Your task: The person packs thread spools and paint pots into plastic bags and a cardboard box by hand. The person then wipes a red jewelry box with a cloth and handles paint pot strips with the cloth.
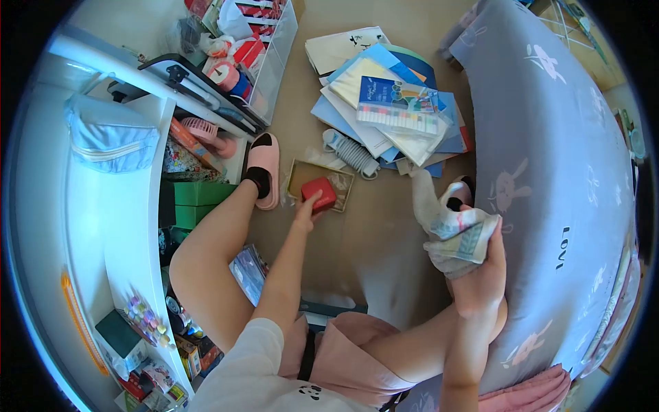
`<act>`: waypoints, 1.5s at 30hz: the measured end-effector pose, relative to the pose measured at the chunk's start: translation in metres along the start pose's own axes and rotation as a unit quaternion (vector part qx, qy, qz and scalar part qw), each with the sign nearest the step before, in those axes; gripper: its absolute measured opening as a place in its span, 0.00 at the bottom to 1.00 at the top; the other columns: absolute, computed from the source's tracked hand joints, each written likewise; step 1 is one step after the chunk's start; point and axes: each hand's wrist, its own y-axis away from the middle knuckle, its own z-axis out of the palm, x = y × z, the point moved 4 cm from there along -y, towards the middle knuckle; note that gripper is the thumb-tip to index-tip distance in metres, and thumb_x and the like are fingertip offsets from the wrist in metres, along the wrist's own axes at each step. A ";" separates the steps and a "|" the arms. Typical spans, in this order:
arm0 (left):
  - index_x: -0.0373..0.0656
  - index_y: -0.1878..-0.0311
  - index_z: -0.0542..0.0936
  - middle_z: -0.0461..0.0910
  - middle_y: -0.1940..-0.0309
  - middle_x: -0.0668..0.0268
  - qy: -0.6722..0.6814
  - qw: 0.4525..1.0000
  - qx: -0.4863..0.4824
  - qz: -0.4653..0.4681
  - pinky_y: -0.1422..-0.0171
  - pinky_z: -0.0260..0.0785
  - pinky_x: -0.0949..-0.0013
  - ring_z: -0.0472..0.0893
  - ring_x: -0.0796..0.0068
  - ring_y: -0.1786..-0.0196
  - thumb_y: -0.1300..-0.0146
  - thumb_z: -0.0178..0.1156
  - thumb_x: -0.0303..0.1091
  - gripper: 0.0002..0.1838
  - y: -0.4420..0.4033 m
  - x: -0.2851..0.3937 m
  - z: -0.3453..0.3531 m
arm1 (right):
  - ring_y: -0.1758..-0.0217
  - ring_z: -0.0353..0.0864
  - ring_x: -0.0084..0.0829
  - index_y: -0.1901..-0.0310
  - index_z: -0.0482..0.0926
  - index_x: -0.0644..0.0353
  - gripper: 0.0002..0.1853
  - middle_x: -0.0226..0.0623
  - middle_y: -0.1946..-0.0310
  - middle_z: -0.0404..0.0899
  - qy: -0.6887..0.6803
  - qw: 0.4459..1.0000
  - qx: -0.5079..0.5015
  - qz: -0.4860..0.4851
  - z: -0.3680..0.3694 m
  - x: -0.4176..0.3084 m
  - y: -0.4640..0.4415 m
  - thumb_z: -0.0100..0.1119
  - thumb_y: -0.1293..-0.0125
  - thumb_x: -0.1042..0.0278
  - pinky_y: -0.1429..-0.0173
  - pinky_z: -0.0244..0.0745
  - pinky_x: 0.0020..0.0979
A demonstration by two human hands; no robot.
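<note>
While the left hand [308,211] clamps a small, smooth red box [320,192] with rounded corners above or in a shallow, thin-walled tray [300,176], the right hand [490,264] grips a soft, crumpled cloth [461,237] at the tray's four o'clock. Glossy booklets [393,93] pile at one o'clock on the smooth tan floor [357,257]. Rabbit-printed fabric [556,158] edges the floor at three, white shelving [130,220] at nine; bare floor opens at five o'clock.

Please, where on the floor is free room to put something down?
A wide patch of bare floor lies between the left hand and the right hand, this side of the open box. A narrower strip runs between the clear bin and the paper pile. The open box, grey coil and pile crowd together.
</note>
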 end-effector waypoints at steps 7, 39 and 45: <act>0.43 0.51 0.66 0.73 0.60 0.61 -0.124 0.985 -0.024 0.115 0.64 0.73 0.64 0.77 0.67 0.61 0.60 0.67 0.31 0.30 -0.014 0.123 0.038 | 0.50 0.67 0.33 0.52 0.65 0.65 0.23 0.39 0.55 0.69 0.006 1.000 -0.020 -0.005 0.004 0.000 -0.005 0.32 0.34 0.53 0.44 0.60 0.36; 0.36 0.53 0.71 0.74 0.58 0.58 -0.793 0.519 -0.315 0.047 0.52 0.65 0.69 0.73 0.68 0.56 0.73 0.71 0.44 0.39 0.053 0.211 0.114 | 0.51 0.68 0.32 0.52 0.66 0.64 0.23 0.38 0.56 0.70 0.010 1.000 0.001 0.001 0.001 -0.006 0.002 0.33 0.35 0.52 0.45 0.60 0.34; 0.42 0.60 0.72 0.71 0.61 0.58 -0.774 0.402 -0.074 0.483 0.56 0.67 0.64 0.73 0.57 0.59 0.73 0.68 0.37 0.30 0.123 0.316 0.234 | 0.52 0.68 0.33 0.53 0.66 0.66 0.23 0.39 0.57 0.70 0.088 0.995 -0.049 0.008 0.006 -0.009 0.004 0.35 0.35 0.51 0.45 0.61 0.35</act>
